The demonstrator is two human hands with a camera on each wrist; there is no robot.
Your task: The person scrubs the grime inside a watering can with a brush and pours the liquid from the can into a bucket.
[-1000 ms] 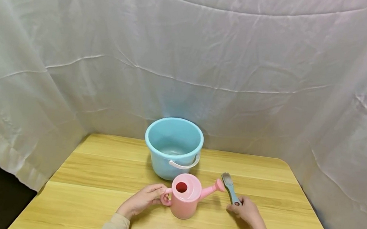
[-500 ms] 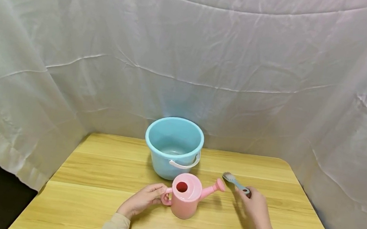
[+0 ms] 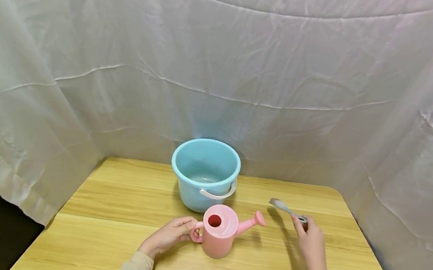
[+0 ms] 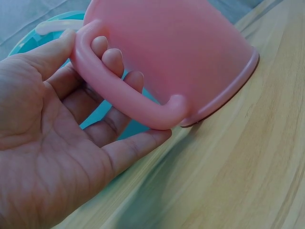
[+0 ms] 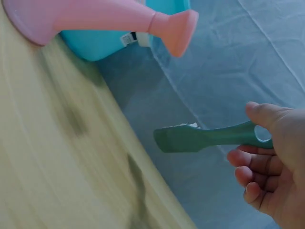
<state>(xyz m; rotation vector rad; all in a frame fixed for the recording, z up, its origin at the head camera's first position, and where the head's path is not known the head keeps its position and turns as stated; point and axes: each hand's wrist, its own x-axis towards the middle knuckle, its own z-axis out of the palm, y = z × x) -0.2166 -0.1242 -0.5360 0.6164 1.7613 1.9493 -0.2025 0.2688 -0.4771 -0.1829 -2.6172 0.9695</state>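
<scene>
A pink watering can [image 3: 218, 241] stands upright on the table, its spout pointing right. My left hand [image 3: 171, 234] holds its handle [image 4: 124, 95]; in the left wrist view several fingertips pass through the loop and the thumb lies at its upper end. My right hand [image 3: 311, 246] pinches a blue-green brush [image 5: 200, 137] by the end of its handle, near the hanging hole. The brush is raised above the table, its head pointing left toward the spout [image 5: 167, 28] but apart from it. Pale bristles show on its upper side in the head view.
A light blue bucket [image 3: 187, 191] with a white handle [image 3: 218, 195] stands right behind the watering can. The wooden table [image 3: 115, 194] ends at a grey cloth [image 3: 280, 128] that hangs behind and along both sides.
My right hand has moved right and a little away from me, lifting the brush and turning it from steep to nearly level. The left hand and watering can stay put.
</scene>
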